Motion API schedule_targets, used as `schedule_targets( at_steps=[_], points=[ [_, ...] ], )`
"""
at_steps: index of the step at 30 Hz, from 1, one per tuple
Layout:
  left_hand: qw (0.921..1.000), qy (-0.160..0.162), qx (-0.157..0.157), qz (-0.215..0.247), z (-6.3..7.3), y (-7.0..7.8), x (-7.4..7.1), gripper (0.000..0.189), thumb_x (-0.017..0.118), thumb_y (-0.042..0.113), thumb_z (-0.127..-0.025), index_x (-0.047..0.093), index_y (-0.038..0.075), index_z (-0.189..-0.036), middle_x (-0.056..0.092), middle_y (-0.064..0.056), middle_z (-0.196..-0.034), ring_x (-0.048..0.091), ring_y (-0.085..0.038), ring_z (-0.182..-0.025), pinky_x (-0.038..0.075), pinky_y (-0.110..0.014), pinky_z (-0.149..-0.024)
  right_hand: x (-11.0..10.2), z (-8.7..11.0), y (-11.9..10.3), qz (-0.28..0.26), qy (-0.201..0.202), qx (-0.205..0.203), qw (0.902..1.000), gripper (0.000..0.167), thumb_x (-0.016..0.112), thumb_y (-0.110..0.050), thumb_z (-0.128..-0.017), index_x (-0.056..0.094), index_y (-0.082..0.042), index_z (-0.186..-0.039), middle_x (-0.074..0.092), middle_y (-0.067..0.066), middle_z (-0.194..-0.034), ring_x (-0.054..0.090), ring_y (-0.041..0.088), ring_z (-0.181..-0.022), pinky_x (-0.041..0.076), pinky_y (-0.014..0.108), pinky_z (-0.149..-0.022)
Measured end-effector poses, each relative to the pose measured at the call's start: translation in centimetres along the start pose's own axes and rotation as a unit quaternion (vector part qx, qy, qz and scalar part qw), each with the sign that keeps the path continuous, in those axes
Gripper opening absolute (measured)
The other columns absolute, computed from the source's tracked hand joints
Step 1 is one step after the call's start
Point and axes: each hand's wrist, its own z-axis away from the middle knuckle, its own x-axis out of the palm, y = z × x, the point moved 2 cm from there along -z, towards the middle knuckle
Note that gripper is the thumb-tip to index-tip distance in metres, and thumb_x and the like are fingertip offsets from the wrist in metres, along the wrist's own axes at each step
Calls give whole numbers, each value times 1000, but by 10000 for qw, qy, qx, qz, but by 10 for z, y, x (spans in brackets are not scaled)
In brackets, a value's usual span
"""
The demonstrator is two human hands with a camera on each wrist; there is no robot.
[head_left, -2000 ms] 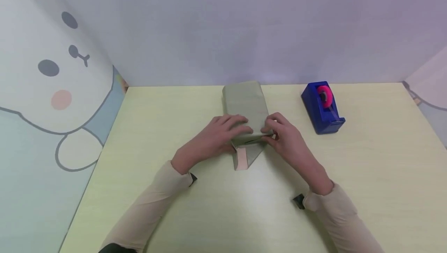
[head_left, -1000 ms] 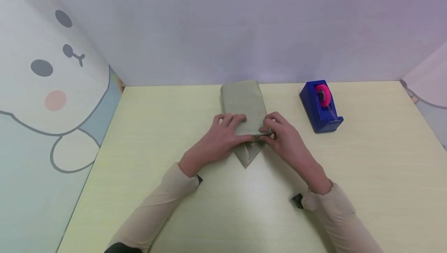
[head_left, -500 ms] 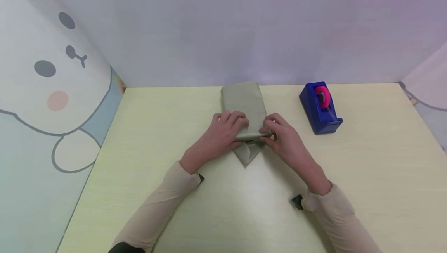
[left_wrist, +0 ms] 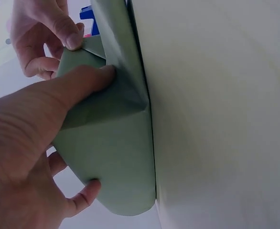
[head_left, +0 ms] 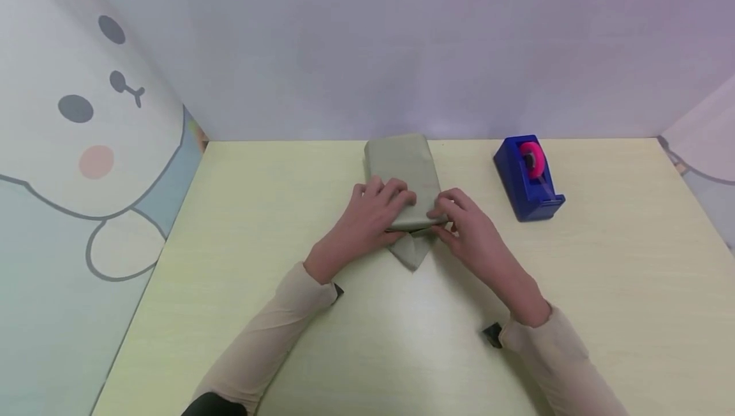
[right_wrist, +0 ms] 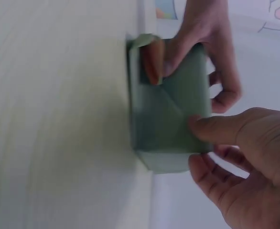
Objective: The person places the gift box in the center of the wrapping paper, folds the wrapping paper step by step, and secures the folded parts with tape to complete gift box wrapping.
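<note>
A box wrapped in grey-green paper [head_left: 402,161] lies on the table, its near end toward the person. My left hand [head_left: 367,215] holds it from the left, fingers over the top and thumb pressing the folded end paper, as the left wrist view shows on the box [left_wrist: 111,157]. At the near right corner, my right hand [head_left: 476,231] pinches the box edge between thumb and fingers. A pointed paper flap [head_left: 412,253] sticks out from the near end along the table. In the right wrist view, the flap [right_wrist: 152,62] shows a reddish inner side by the left thumb.
A blue tape dispenser [head_left: 525,180] with a pink-cored roll stands right of the box, toward the back of the pale table [head_left: 620,244]. A plain curtain-like backdrop [head_left: 321,52] rises behind the table, with a cartoon-printed panel [head_left: 46,148] on the left.
The left thumb has moved to the box's end and pressed its paper in. The flap's pale inner strip has been folded over, leaving a point. The right hand keeps its pinch.
</note>
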Motion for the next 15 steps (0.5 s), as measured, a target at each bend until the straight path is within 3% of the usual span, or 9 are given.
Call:
schedule_targets(
  at_steps=[4,8,11,15],
  points=[
    [9999,-36,5,153,1,-1,3,59,81,45,-89,53,23,-136,50,1,-139,44,-26,-107,46,-46,-87,-5,15,-20,95,75,-312,9994,28,71,14,-88,70,-5,-108,65,10,-120,62,29,-110,55,47,-92],
    [9999,20,21,97,2,-1,3,59,81,44,-89,52,23,-136,51,0,-139,45,-27,-107,46,-46,-87,8,31,-35,167,-699,-503,9961,27,67,9,-92,72,-7,-113,69,7,-121,66,25,-116,57,45,-97],
    [10000,-1,8,82,1,-2,3,60,82,43,-89,52,22,-136,51,0,-139,45,-27,-107,45,-45,-86,22,36,-33,419,-1194,-431,9910,23,67,3,-95,71,-7,-116,70,8,-122,68,25,-118,57,43,-99],
    [9998,-92,-11,149,1,-1,1,59,82,41,-89,52,22,-137,50,-1,-140,44,-28,-108,45,-46,-87,30,38,-25,480,-1319,-130,9900,21,68,1,-96,72,-7,-116,71,11,-122,69,27,-116,59,45,-96]
  ],
)
